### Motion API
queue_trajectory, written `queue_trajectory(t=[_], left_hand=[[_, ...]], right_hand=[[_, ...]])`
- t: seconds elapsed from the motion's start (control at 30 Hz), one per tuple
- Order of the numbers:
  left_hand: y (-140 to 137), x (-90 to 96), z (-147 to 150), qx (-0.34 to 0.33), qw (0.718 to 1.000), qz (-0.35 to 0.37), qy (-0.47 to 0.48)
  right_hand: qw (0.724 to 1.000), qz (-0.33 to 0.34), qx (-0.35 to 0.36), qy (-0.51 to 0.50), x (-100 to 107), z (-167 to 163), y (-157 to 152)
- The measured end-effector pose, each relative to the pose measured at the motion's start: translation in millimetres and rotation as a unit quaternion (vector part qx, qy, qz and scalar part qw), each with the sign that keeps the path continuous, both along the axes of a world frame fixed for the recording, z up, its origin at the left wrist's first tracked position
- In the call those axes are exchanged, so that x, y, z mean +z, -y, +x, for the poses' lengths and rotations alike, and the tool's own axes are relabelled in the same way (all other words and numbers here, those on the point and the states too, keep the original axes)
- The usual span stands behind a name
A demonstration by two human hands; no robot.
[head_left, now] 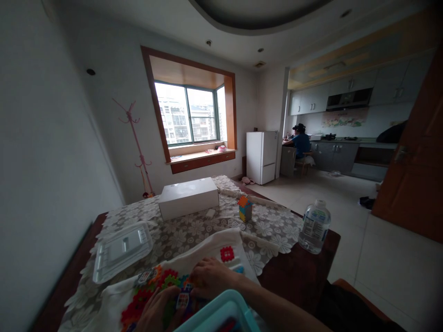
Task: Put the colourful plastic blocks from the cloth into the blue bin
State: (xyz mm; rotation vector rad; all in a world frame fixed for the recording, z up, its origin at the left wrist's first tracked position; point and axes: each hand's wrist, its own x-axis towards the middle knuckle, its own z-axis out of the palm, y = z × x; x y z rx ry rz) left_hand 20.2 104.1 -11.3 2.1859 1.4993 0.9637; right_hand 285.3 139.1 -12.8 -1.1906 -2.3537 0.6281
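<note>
Several colourful plastic interlocking building pieces, some red ones (138,302) among them, lie in a pile on a white cloth (207,244). My left hand (161,306) is at the near side of the pile, its fingers closed on a purple building piece (183,299) with a white grid. Just to its right, my right hand (211,279) has its fingers curled down over the pieces; what they hold is hidden. A single red square piece (227,253) lies beyond the right hand. A teal plastic bin (228,302) stands close to me, partly under my right forearm.
A clear lid (122,251) lies at left. A white box (188,196), a small cube of joined pieces (245,210) and a water bottle (314,226) stand on the table with its floral tablecloth (173,240). A person (302,143) sits in the kitchen beyond.
</note>
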Motion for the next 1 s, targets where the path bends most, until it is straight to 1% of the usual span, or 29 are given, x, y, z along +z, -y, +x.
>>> queue_trajectory(t=[0.07,0.13,0.23,0.3,0.37,0.43,0.5,0.53,0.57,0.6,0.63,0.7,0.73,0.77,0.8,0.83,0.87,0.93,1.0], left_hand=[[-1,-3.1,-2,-0.005,1.0,0.008,-0.001],[-3,-6.6,-4,-0.009,1.0,0.009,-0.015],[-5,-10.3,-7,-0.021,0.999,0.015,-0.042],[-6,-12.8,-9,-0.045,0.997,0.044,-0.034],[-7,-17.1,-12,-0.064,0.993,0.099,-0.007],[-10,-22.6,-15,-0.059,0.986,0.154,0.015],[-11,-26.8,-16,-0.053,0.983,0.175,0.009],[-11,-27.8,-17,-0.054,0.984,0.168,-0.005],[-11,-27.9,-16,-0.058,0.986,0.153,-0.023],[-10,-27.3,-16,-0.066,0.988,0.134,-0.042],[-9,-26.2,-15,-0.075,0.989,0.114,-0.062],[-9,-24.1,-14,-0.095,0.988,0.079,-0.096],[-9,-23.5,-13,-0.106,0.986,0.065,-0.11],[-9,-23.2,-13,-0.114,0.985,0.053,-0.121],[-10,-23.1,-13,-0.123,0.983,0.044,-0.129],[-11,-23.1,-12,-0.131,0.982,0.037,-0.134],[-11,-22.9,-12,-0.136,0.981,0.035,-0.136],[-10,-21.2,-10,-0.139,0.981,0.039,-0.132],[-6,-18.2,-8,-0.14,0.981,0.051,-0.122]], right_hand=[[0.998,-0.024,-0.026,-0.049,1,0,2],[0.994,-0.048,-0.034,-0.087,3,2,5],[0.991,-0.054,-0.007,-0.119,3,1,6],[0.988,-0.041,0.006,-0.147,2,-4,7],[0.986,-0.013,0.01,-0.168,0,-12,7],[0.981,0.028,0.006,-0.193,0,-18,8],[0.97,0.039,-0.007,-0.242,1,-20,8],[0.958,0.022,-0.02,-0.285,2,-20,8],[0.94,-0.01,-0.034,-0.338,2,-20,8],[0.916,-0.057,-0.042,-0.395,3,-19,8],[0.884,-0.112,-0.042,-0.452,4,-19,7],[0.805,-0.211,-0.031,-0.553,6,-18,5],[0.768,-0.249,-0.017,-0.59,7,-18,5],[0.736,-0.277,0.001,-0.617,7,-18,5],[0.713,-0.297,0.021,-0.635,8,-17,5],[0.698,-0.312,0.043,-0.643,8,-15,6],[0.69,-0.326,0.067,-0.643,8,-13,6],[0.692,-0.353,0.12,-0.618,7,-8,7],[0.704,-0.376,0.173,-0.577,4,-3,7]])
